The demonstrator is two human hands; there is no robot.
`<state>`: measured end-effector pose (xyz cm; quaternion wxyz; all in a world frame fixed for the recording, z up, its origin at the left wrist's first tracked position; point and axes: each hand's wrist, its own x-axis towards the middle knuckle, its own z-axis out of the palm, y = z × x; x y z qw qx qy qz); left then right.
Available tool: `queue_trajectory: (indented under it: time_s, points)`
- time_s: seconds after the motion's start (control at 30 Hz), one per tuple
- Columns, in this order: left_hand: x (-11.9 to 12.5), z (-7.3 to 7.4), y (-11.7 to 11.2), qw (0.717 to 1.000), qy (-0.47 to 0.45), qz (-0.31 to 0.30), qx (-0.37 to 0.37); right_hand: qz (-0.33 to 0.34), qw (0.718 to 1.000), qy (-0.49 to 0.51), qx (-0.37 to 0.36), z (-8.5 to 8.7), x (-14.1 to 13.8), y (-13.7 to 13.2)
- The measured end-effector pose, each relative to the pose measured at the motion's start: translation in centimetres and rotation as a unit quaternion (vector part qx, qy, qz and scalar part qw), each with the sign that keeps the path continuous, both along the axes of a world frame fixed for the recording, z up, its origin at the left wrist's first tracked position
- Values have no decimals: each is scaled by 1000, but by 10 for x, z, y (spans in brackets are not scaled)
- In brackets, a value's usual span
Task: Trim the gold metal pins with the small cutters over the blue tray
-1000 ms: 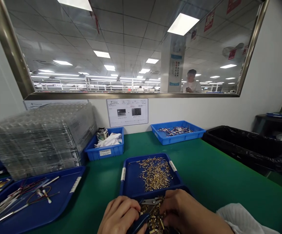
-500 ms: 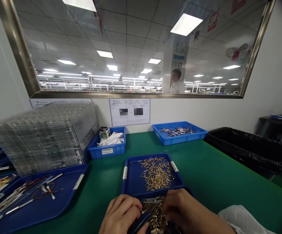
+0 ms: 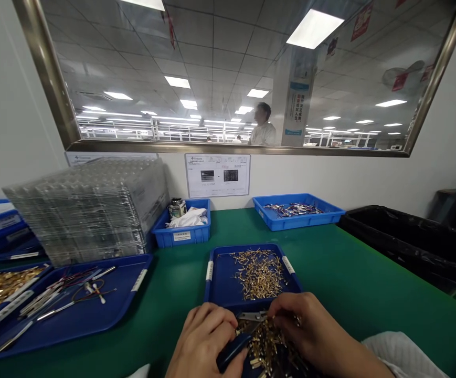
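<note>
My left hand (image 3: pixel 204 338) is closed round a blue-handled cutting tool (image 3: pixel 233 350) whose metal jaws (image 3: pixel 252 316) point right. Opposite it, my right hand (image 3: pixel 310 333) has its fingers curled into a heap of small gold pins (image 3: pixel 269 352) at the near table edge, pinching something too small to make out. Both hands meet over this heap. Just beyond them lies a blue tray (image 3: pixel 220 278) with more gold pins (image 3: pixel 260 273) scattered in it.
On the green table (image 3: pixel 346 278): a large blue tray (image 3: pixel 94 315) of wires and tools at left, stacked clear plastic trays (image 3: pixel 89 210), a blue bin (image 3: pixel 182 236) with cloth and a tin, a far blue tray (image 3: pixel 298 212) of parts, a black-lined bin (image 3: pixel 409 239) right. A person stands behind the window.
The camera has turned slightly left and down, so everything sits further right. My hands stay together over the pin heap. The person behind the window has walked left.
</note>
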<state>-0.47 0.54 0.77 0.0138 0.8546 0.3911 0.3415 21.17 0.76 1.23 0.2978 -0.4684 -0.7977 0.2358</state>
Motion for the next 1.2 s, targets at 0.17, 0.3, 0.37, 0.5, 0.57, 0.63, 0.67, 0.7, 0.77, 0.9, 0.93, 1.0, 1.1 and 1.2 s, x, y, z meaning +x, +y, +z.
queue_trajectory:
  time_s: [0.17,0.3,0.37,0.5,0.57,0.63,0.67,0.7,0.77,0.9,0.93,1.0,1.1,1.2]
  points:
    - [2,-5,1,999,-29,-42,-4,-15,1000,23,6,3,-1,0]
    - [4,-19,7,996,-66,-55,19,-13,1000,18,-6,2,-2,0]
    - [4,-23,8,995,-72,-56,33,1,1000,21,6,3,-2,-1]
    - [3,-20,6,996,-52,-58,31,25,999,19,21,4,-3,-2]
    - [3,-16,3,998,-29,-56,23,29,999,13,19,3,-4,-2]
    - [3,-13,1,999,-8,-47,18,26,999,7,18,2,-4,-1]
    - [3,-12,0,999,0,-41,16,23,1000,6,19,2,-4,-1]
    - [3,-12,-1,999,7,-35,14,23,1000,5,20,1,-5,-1]
    - [3,-12,-2,999,15,-30,17,25,999,4,21,0,-5,0]
    - [2,-9,-2,998,28,-44,36,11,1000,10,16,0,-6,-2]
    - [1,-7,-2,998,32,-50,38,1,1000,13,14,0,-7,-3]
    - [1,-4,-2,997,33,-60,44,-17,1000,18,18,2,-8,-5]
    - [1,0,-2,995,4,-73,62,-34,998,39,43,5,-9,-6]
    - [3,0,-4,994,-52,-77,65,-35,993,111,30,6,-9,-4]
